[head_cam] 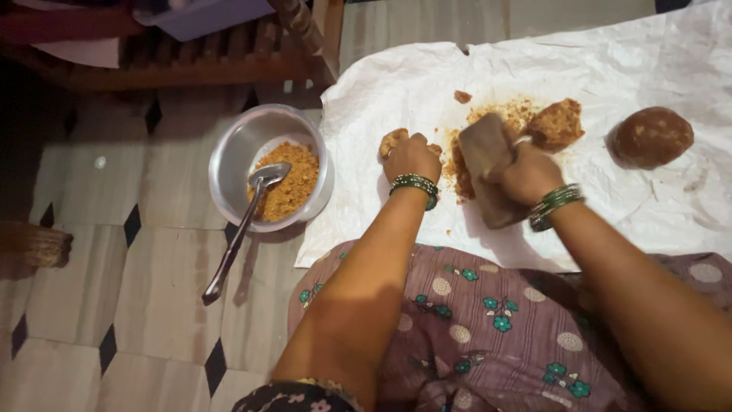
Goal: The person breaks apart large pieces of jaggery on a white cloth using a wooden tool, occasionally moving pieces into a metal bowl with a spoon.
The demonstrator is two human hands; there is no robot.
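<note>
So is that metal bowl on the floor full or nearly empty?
Partly filled. The metal bowl holds a low heap of brown crumbs on one side, with bare metal showing on the other, and a spoon resting in it.

A white crumpled sheet (625,69) is spread over a floor (152,305) tiled in pale grey with small black diamonds. Golden-brown crumbs (288,181) are held in a silvery steel bowl (229,156), where a steel spoon (242,229) is leaned. A dark brown round lump (653,136) and a lighter brown broken lump (558,123) are seen. Green bangles (415,184) are worn. Mauve cloth (496,328) is patterned with teal flowers and cream dots.
</note>
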